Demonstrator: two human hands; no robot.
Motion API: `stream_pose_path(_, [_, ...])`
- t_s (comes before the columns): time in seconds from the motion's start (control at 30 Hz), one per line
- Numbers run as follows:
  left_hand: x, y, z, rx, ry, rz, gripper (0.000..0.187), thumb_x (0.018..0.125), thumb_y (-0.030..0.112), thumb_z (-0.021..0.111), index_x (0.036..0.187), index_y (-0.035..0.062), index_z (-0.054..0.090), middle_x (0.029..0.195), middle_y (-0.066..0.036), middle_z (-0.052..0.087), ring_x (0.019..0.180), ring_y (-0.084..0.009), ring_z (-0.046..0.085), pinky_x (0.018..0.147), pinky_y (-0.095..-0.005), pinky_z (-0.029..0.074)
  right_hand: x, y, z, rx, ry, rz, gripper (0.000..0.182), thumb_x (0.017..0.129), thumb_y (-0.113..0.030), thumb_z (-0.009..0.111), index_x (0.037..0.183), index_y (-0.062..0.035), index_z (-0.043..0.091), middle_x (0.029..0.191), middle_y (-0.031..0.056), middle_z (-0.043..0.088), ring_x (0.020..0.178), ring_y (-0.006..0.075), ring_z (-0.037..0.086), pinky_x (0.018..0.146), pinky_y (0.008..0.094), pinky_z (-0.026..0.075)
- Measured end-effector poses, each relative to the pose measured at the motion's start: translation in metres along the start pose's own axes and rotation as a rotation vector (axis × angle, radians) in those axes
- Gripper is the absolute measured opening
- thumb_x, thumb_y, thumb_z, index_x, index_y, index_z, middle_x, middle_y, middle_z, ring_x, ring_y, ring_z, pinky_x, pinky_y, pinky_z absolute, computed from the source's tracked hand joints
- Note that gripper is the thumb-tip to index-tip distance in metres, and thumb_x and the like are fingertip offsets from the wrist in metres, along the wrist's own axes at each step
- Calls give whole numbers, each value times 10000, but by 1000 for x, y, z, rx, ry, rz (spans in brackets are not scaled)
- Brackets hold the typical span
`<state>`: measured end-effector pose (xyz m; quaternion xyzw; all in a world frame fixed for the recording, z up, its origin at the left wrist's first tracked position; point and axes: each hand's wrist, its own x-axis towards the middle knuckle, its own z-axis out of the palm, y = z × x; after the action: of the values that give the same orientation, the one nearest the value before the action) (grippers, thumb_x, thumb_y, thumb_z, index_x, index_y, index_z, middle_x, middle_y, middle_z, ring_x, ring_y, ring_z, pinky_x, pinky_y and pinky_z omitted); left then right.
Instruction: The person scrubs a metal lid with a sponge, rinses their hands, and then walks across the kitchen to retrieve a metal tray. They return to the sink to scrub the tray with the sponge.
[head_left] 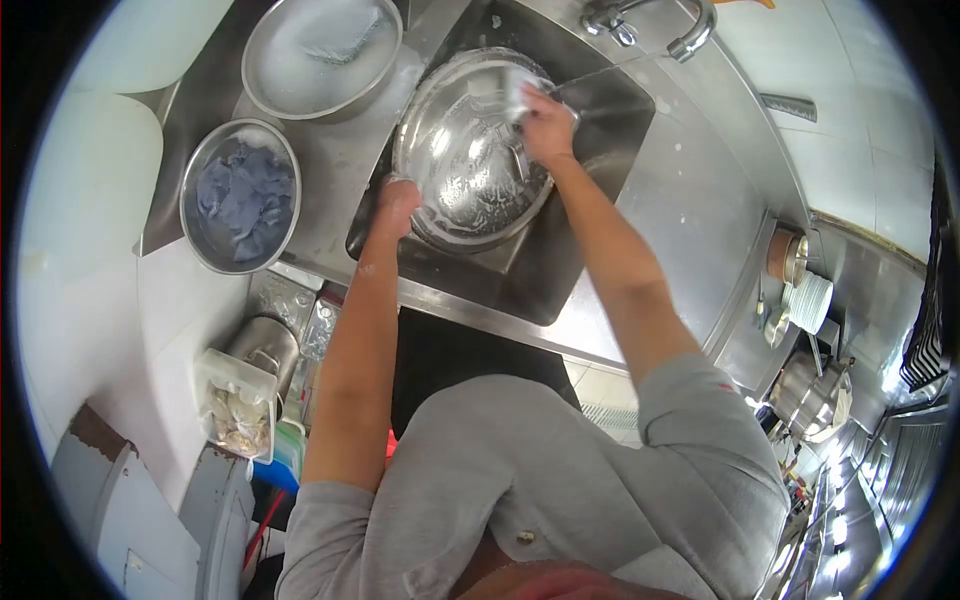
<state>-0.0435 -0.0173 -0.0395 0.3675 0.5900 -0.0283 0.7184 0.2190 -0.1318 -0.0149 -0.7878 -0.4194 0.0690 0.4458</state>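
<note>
A large round metal basin (460, 150), streaked with suds, rests tilted in the sink (545, 270). My left hand (400, 203) is closed on its left rim, with the fingertips partly hidden. Against the basin's upper right side, my right hand (548, 125) presses a white, foamy scrubbing cloth (518, 92); both are a little blurred. The chrome faucet (690, 42) hangs over the sink's far right, and a thin stream runs from it towards the right hand.
Left of the sink stand a metal bowl of suds (285, 85) and a smaller bowl holding a blue-grey cloth (240, 200). A plastic tub (237, 405) sits below the counter. Stacked white plates (808, 302) and a metal pot (808, 390) are at the right.
</note>
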Motion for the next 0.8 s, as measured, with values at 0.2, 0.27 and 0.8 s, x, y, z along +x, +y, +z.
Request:
stream_pose_path(0.2, [-27,13,12,-94,91,22,437,660,-32,548,1095,-40,589,984,-159,604,885,-325,596,788,-419,471,-88,19,1,386,313,728,393,728,71,609,1092,-25,719,1110,142,720,1009,245,692,931,297,493])
stream_pose_path(0.27, [-25,14,12,-104,74,22,443,660,-39,539,1100,-40,589,985,-160,602,884,-327,596,788,-418,471,-39,8,4,211,187,403,358,724,81,624,1054,-11,730,1086,120,729,1004,225,688,922,300,493])
stream_pose_path(0.8, [21,-18,-12,247,-107,173,357,678,1,573,1032,-15,608,873,-138,610,829,-278,594,753,-368,466,11,-2,3,115,6,38,273,671,67,650,901,-65,715,1022,72,719,865,190,676,766,287,535])
